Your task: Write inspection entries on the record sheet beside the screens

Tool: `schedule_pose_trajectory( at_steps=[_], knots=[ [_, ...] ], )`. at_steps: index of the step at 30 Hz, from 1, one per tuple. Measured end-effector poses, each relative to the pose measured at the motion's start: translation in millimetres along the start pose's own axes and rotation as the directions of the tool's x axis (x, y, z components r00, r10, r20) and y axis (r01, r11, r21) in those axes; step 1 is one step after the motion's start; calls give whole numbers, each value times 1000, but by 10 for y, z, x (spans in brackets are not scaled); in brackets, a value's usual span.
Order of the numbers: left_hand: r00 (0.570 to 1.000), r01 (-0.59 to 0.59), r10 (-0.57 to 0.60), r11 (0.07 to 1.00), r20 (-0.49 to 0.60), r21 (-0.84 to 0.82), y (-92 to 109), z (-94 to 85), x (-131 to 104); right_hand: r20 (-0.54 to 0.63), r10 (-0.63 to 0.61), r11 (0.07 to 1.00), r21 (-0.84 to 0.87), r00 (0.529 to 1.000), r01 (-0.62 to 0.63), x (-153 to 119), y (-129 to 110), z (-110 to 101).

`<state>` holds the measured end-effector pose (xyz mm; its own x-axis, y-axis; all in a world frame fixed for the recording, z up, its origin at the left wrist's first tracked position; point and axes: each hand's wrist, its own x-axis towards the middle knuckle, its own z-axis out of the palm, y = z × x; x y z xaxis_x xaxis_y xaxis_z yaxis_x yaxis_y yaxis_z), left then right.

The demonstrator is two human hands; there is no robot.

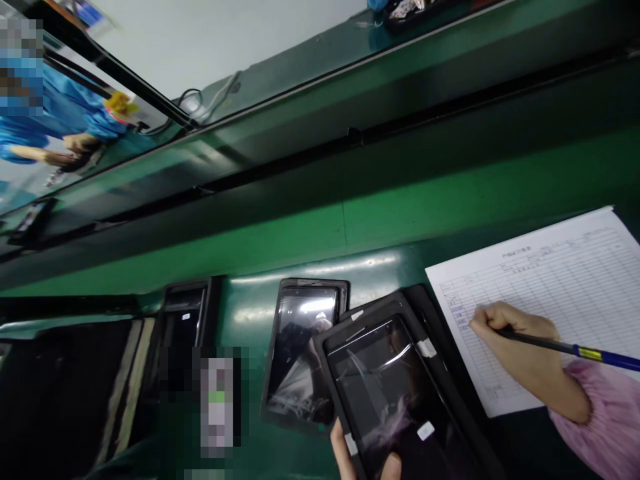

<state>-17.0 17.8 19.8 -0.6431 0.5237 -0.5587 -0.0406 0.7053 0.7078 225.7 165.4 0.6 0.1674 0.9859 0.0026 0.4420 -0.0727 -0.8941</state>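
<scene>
- I see my right hand [520, 357] closed around a pen [575, 349], dark with a blue and yellow end, its tip down on the printed form [565, 280].
- The form, a white sheet ruled into a table of rows, lies flat on the green table [310, 227] at the right; the pen tip sits in its left column, where some blue writing shows.
- A pink sleeve [605, 420] covers the right wrist.
- My left hand [360, 457] shows only as a few fingers at the bottom edge, gripping the lower end of a tablet [395, 393].
- That tablet has a dark glossy screen in a black frame with small white tabs on its edges, and it is tilted, leaning over a black tray beside the form.
- Just to its left a second tablet [305, 353] lies on the table, partly overlapped by the held one.
- Further left stands another dark device [187, 310], its details hard to read.
- At the far upper left a co-worker's blue sleeve [65, 107] and hands are near the far rail.
</scene>
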Motion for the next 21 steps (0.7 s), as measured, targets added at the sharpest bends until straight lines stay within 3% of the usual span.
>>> schedule_pose_trajectory(
  at_steps=[21],
  knots=[
    [1000,11,-10,1000,-11,1,18,8,-3,19,-18,1000,10,1000,18,-33,82,-7]
  ],
)
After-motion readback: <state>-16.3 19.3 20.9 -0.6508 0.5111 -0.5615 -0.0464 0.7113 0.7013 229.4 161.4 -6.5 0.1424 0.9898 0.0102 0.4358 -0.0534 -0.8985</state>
